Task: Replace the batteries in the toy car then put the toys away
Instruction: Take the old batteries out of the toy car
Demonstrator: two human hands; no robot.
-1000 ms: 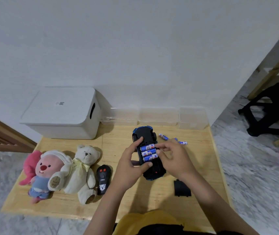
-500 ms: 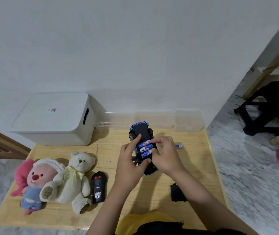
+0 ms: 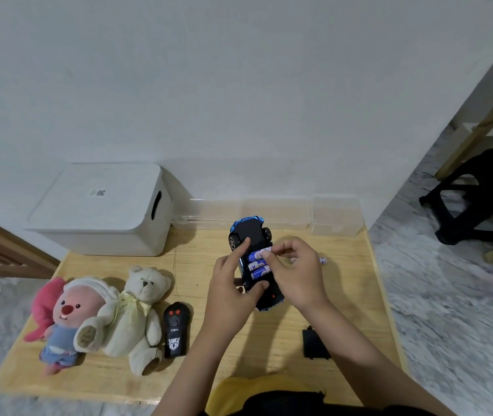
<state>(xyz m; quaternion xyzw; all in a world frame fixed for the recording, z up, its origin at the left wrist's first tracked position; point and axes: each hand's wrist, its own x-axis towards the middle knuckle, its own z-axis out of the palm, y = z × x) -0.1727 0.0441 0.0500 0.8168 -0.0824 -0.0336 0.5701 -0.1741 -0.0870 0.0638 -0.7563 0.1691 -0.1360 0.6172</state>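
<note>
While upturned, toy car [image 3: 251,235] gripped by left hand [image 3: 230,292], right hand [image 3: 296,274] pinching top battery [image 3: 257,255].

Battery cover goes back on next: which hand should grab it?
Right, probably. The battery cover lies on the table beside the right forearm, and the left hand grips the toy car, steadying it.

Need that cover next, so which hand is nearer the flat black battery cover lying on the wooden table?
Right. The right hand is above the battery cover; the left hand is farther left, holding the car.
</note>
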